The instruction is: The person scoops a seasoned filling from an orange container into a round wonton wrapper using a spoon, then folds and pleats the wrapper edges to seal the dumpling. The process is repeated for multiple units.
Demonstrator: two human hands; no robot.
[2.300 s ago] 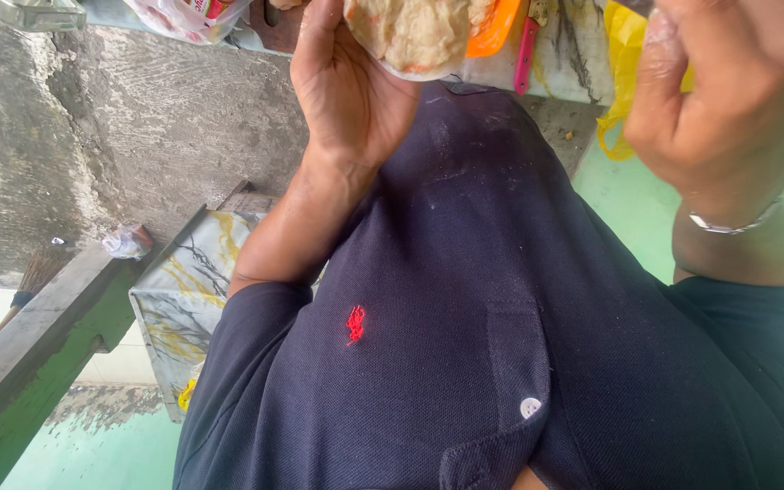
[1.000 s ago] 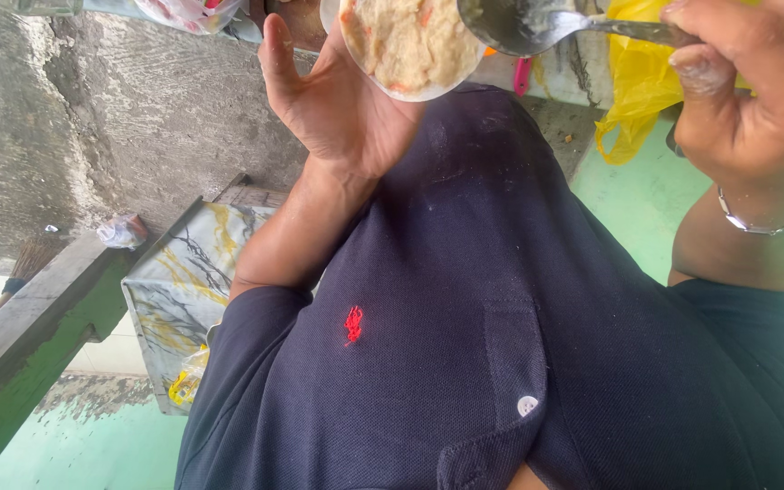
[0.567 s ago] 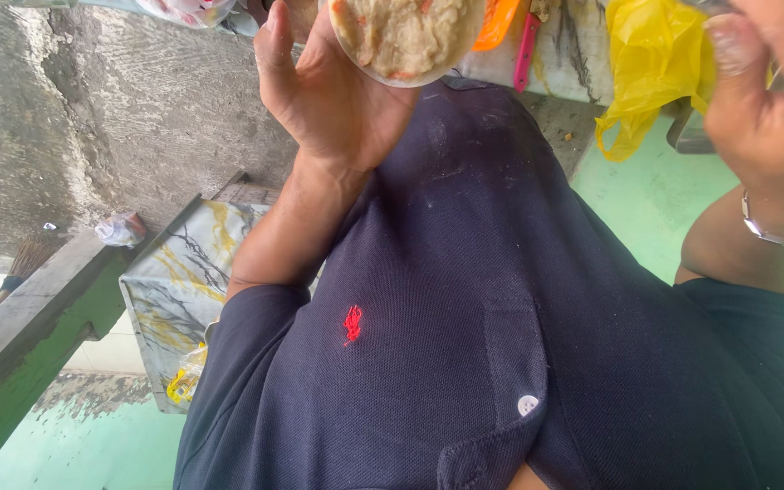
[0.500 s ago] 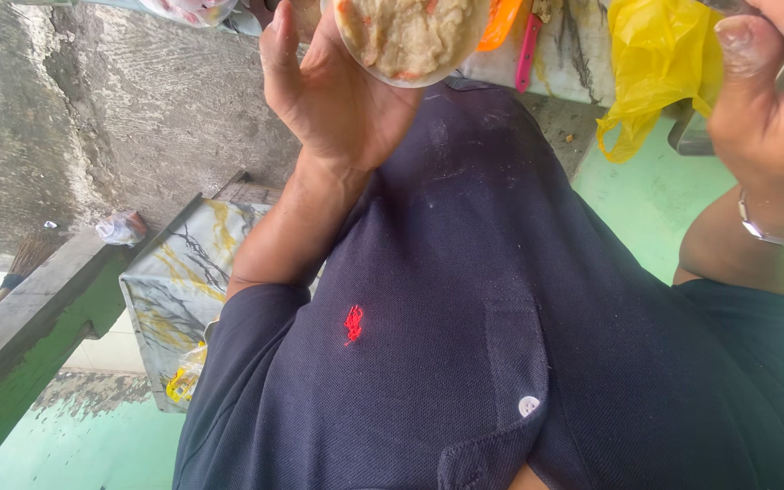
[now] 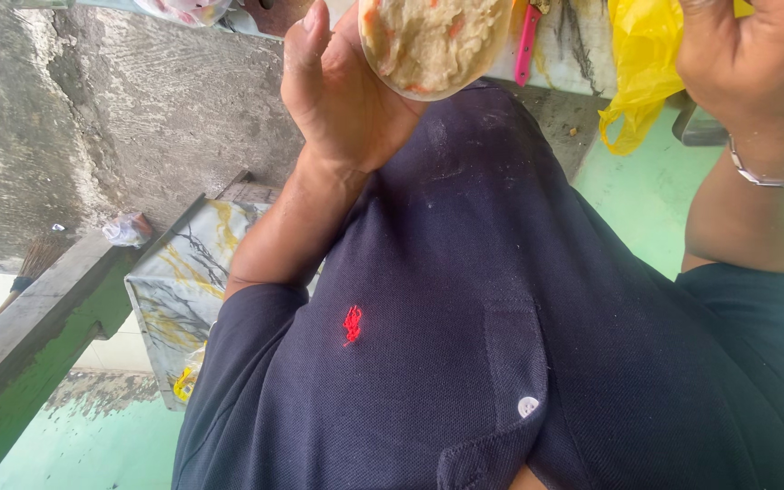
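Note:
My left hand (image 5: 338,100) is raised in front of my dark navy shirt (image 5: 465,327) and cups a small round bowl (image 5: 433,41) filled with beige mashed food with orange bits. The fingers curl under the bowl's rim. My right hand (image 5: 755,63) is up at the top right, a silver bracelet (image 5: 773,172) on its wrist. Its fingers are cut off by the frame's edge, so what it holds is hidden.
A yellow plastic bag (image 5: 637,63) and a pink handle (image 5: 526,45) hang behind the bowl. At left are a rough concrete wall (image 5: 93,118), a marble-patterned slab (image 5: 183,290) and a green-painted wooden beam (image 5: 29,336). The floor (image 5: 646,200) is pale green.
A second ago my right hand held a metal spoon over the bowl. It has since lifted up and to the right, and the spoon has left the view. The bowl stays in my left hand.

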